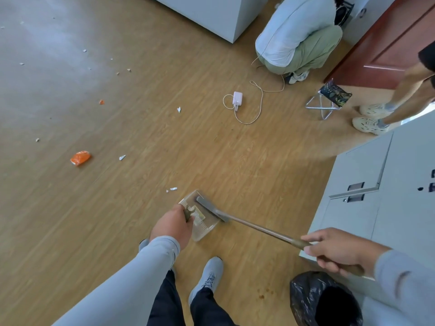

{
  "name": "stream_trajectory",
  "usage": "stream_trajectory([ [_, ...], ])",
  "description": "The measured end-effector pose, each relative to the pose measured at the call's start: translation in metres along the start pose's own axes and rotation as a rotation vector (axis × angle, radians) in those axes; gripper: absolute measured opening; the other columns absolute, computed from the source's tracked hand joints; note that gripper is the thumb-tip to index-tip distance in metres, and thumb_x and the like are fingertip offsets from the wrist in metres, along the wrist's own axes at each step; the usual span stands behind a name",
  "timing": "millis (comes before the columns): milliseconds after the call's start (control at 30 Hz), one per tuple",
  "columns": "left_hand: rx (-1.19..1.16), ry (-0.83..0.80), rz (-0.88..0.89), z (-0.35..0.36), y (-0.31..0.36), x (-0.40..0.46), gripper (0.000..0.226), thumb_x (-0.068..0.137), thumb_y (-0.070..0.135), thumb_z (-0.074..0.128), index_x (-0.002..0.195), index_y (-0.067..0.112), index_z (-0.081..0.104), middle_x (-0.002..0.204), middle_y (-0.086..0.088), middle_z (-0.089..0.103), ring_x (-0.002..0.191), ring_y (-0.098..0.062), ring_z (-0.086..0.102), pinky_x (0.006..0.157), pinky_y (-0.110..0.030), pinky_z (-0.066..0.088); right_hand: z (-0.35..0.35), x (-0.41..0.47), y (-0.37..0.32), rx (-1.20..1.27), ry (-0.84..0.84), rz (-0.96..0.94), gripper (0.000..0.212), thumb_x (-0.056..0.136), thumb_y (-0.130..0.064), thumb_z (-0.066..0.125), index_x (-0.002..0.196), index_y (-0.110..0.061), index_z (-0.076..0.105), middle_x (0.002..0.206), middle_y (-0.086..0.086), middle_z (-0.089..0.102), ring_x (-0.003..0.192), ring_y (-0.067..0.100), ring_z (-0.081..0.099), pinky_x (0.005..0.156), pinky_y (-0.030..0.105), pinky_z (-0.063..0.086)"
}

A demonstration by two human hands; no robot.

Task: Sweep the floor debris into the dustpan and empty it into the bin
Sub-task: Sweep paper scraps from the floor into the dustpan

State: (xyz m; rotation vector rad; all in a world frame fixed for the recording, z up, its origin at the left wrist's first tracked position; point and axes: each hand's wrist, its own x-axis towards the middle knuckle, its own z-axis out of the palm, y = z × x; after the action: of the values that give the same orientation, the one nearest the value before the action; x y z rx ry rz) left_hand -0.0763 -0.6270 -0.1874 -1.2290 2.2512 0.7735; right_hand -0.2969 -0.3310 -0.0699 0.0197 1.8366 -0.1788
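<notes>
The head camera looks down at a wooden floor (211, 149). The left hand (173, 225) is curled tight round the short handle of a see-through dustpan (202, 228), which sits low at the floor just in front of the person's grey shoes. The right hand (339, 251) grips the long brown stick of the broom (259, 228). The broom's dark head lies across the top edge of the dustpan, touching it. Two small white scraps (173, 189) lie just beyond the dustpan. Further off to the left is an orange wrapper (80, 158), and more white bits (122, 157) are spread far over the floor. The bin (324, 300), with a black bag in it, stands near the bottom right, just under the right hand. A pink charger (237, 98) with a white cord lies in the middle of the floor. Behind it a person in a pale top (296, 34) squats by a grey cabinet, and a little folding stool (332, 97) stands beside another person's legs.
</notes>
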Motion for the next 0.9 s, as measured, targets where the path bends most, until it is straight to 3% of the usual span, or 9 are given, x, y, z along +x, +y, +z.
stream_trajectory([
  [200,-0.017,-0.002,0.007,-0.002,-0.001,0.0,0.02,0.101,0.041,0.046,0.104,0.022,0.048,0.081,0.006,0.058,0.075,-0.02,0.062,0.067,-0.033,0.054,0.019,0.004,-0.007,-0.076,0.144,-0.086,0.043,0.101,-0.019,0.058,0.144,-0.026,0.053,0.07,0.008,0.064,0.048,0.016,0.051,0.048,0.027,0.044],
  [300,-0.012,-0.004,0.002,-0.003,0.001,0.0,0.021,0.101,0.042,0.045,0.104,0.022,0.048,0.082,0.005,0.058,0.075,-0.019,0.062,0.068,-0.034,0.054,0.047,0.033,-0.033,-0.223,0.223,-0.078,0.036,0.102,-0.02,0.051,0.136,-0.018,0.059,0.097,0.006,0.069,0.071,0.018,0.063,0.062,0.026,0.05],
  [400,0.002,-0.017,-0.003,-0.006,0.001,0.001,0.022,0.102,0.041,0.045,0.106,0.02,0.049,0.083,0.003,0.059,0.073,-0.019,0.061,0.063,-0.033,0.051,0.074,0.049,-0.043,-0.285,0.19,-0.023,0.049,0.099,-0.018,0.048,0.148,-0.018,0.049,0.114,0.003,0.063,0.09,0.02,0.062,0.078,0.031,0.056],
  [500,-0.001,-0.025,0.001,-0.007,-0.002,0.0,0.021,0.102,0.04,0.045,0.104,0.02,0.049,0.084,0.003,0.059,0.074,-0.018,0.061,0.067,-0.035,0.054,0.075,0.031,-0.042,-0.302,0.042,-0.034,0.045,0.099,-0.016,0.053,0.144,-0.015,0.053,0.088,0.005,0.066,0.063,0.015,0.061,0.066,0.034,0.059],
  [600,-0.026,-0.037,-0.011,-0.006,-0.005,-0.003,0.02,0.101,0.041,0.047,0.103,0.021,0.048,0.083,0.002,0.061,0.072,-0.017,0.062,0.065,-0.034,0.055,0.05,0.008,-0.033,-0.132,-0.023,-0.015,0.049,0.099,-0.016,0.058,0.147,-0.022,0.05,0.067,0.002,0.061,0.046,0.009,0.049,0.044,0.024,0.044],
  [700,-0.046,-0.08,-0.046,-0.01,-0.014,-0.007,0.022,0.099,0.043,0.048,0.103,0.022,0.047,0.083,0.001,0.063,0.07,-0.016,0.063,0.06,-0.031,0.051,0.023,-0.008,-0.025,-0.04,0.008,-0.004,0.048,0.099,-0.018,0.061,0.145,-0.023,0.05,0.063,0.002,0.061,0.045,0.009,0.047,0.042,0.024,0.037],
  [900,-0.086,0.006,-0.065,-0.032,-0.048,-0.032,0.02,0.098,0.041,0.052,0.094,0.022,0.055,0.08,0.003,0.064,0.068,-0.017,0.062,0.059,-0.03,0.051,0.032,-0.03,-0.047,-0.186,0.075,-0.124,0.025,0.101,-0.022,0.057,0.125,-0.023,0.06,0.065,0.002,0.06,0.044,0.011,0.05,0.045,0.026,0.044],
])
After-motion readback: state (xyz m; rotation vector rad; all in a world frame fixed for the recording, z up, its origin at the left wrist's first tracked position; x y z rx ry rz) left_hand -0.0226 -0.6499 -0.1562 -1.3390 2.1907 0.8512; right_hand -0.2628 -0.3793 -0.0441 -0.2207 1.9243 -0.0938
